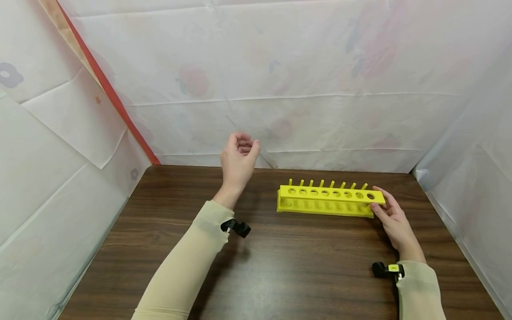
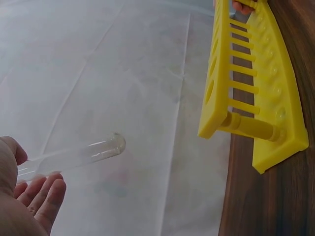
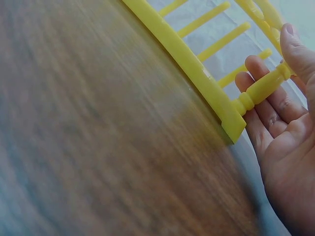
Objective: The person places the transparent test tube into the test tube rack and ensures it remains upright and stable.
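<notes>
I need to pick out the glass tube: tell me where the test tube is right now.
The test tube is held in the left hand, raised above the table's far left, left of the yellow test tube rack that the right hand steadies.

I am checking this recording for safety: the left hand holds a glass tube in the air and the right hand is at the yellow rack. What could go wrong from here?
1. The test tube is clear glass, held at one end by the left hand above the table; if it slips, it may break.
2. The right hand grips only the end of the yellow rack, so a push from the tube might tilt or shift it.
3. The transparent tube is hard to see, so it may miss a hole.
</notes>
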